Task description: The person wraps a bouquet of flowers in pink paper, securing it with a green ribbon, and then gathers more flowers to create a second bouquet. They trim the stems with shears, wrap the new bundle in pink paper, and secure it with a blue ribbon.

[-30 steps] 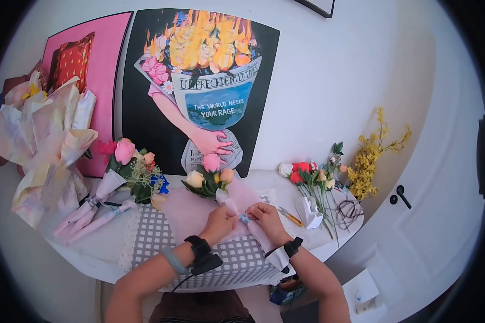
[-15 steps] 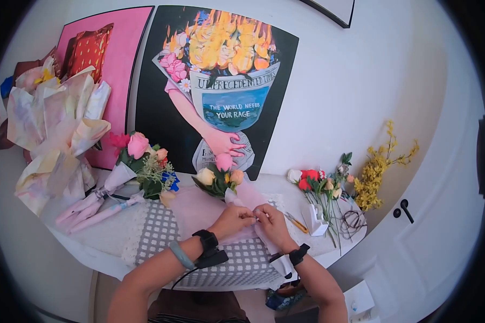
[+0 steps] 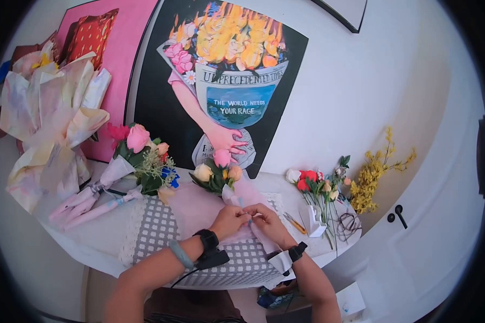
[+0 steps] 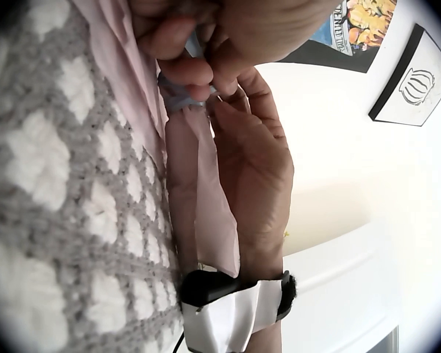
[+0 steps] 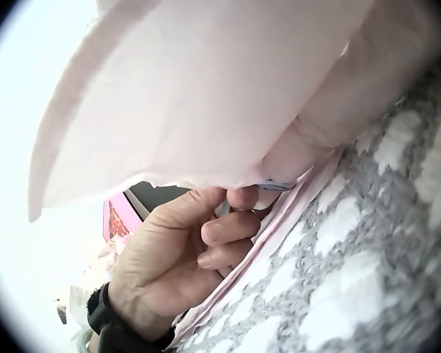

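Both pinch ribbon [image 4: 178, 100], my left hand [image 3: 229, 222], right hand [image 3: 268, 223], closer than second ago; inside front edge of surface [image 3: 99, 237]; work likely unfinished

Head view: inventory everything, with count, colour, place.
Bouquet: 1, multicoloured, centre
Wrapping: uncounted, pink, around bouquet
Ribbon: 1, blue, on wrapping
Table: 1, white, centre
Cloth: 1, grey, white, on table
Wrapped bouquets: uncounted, multicoloured, left
Bundle: 1, pastel, far left
Paintings: 2, pink, black, behind table
Frame: 1, black, top
Loose flowers: several, multicoloured, right
Sprays: several, yellow, right
Tape dispenser: 1, white, right
Tool: 1, yellow, beside tape dispenser
Door: 1, white, right
Lower objects: several, indistinct, bottom right
Wristbands: 2, black, wrists
Bangle: 1, grey, left forearm
Hands: 2, at ribbon
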The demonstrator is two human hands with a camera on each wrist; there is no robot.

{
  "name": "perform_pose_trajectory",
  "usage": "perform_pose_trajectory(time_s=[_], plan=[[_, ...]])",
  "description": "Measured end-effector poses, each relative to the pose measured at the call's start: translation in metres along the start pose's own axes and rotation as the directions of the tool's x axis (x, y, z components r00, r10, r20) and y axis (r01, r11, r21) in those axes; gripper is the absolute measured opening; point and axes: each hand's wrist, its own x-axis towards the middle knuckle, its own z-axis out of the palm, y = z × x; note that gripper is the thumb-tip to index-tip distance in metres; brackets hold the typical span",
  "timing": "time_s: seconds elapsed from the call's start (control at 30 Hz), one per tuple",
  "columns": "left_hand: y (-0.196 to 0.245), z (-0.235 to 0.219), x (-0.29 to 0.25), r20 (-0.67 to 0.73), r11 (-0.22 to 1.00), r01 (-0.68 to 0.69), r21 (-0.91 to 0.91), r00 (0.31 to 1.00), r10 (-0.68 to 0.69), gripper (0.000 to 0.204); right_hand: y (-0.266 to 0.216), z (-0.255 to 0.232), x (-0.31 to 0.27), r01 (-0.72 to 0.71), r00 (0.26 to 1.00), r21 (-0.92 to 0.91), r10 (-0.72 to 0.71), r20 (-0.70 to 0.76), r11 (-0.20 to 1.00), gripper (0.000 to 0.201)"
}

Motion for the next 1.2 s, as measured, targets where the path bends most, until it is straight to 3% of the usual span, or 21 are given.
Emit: perform_pose_trajectory(time_s=[0.13,0.33,0.43,0.53,0.67,0.83,0.93,1.03,1.2], plan=[[0.0,-0.001,0.0,0.006,0.998,-0.012,-0.064,1.0,0.013,0.017,-0.012,0.002,0.0,0.054,0.998,-0.209,-0.059,-0.017,0.976,0.032],[0.001,0.001,0.001,-0.008,1.0,-0.008,0.003,1.0,0.008,0.019,-0.009,0.0,0.0,0.043,0.994,-0.297,-0.069,-0.08,0.954,0.019],[-0.002,0.002,0.003,-0.038,1.0,-0.008,0.023,0.999,0.009,0.021,-0.012,0.004,-0.001,0.088,0.978,-0.391,-0.154,-0.141,0.916,0.016],[0.0,0.004,0.001,-0.067,0.998,-0.016,0.056,0.998,0.019,0.022,-0.007,0.004,0.001,0.117,0.976,-0.416,-0.181,-0.12,0.902,0.009],[0.01,0.004,-0.005,-0.084,0.997,0.056,0.049,0.995,-0.052,0.023,-0.006,0.003,0.002,0.06,0.996,-0.433,-0.084,-0.036,0.899,0.011],[0.009,0.008,-0.005,-0.1,0.995,0.015,0.098,0.995,-0.005,0.024,-0.014,0.0,0.002,0.024,1.0,-0.513,-0.011,0.03,0.858,0.018],[0.013,0.007,-0.006,-0.096,0.996,0.039,0.082,0.995,-0.031,0.023,-0.01,0.0,0.001,0.093,0.995,-0.515,-0.097,0.02,0.852,0.011],[0.012,0.005,-0.007,-0.09,0.998,0.036,0.043,0.995,-0.032,0.022,-0.011,0.003,-0.004,0.107,0.979,-0.444,-0.173,-0.111,0.89,0.011],[0.01,0.006,-0.007,-0.08,0.999,0.045,0.024,0.996,-0.043,0.021,-0.021,0.005,-0.007,0.029,0.981,-0.451,-0.111,-0.157,0.892,0.013]])
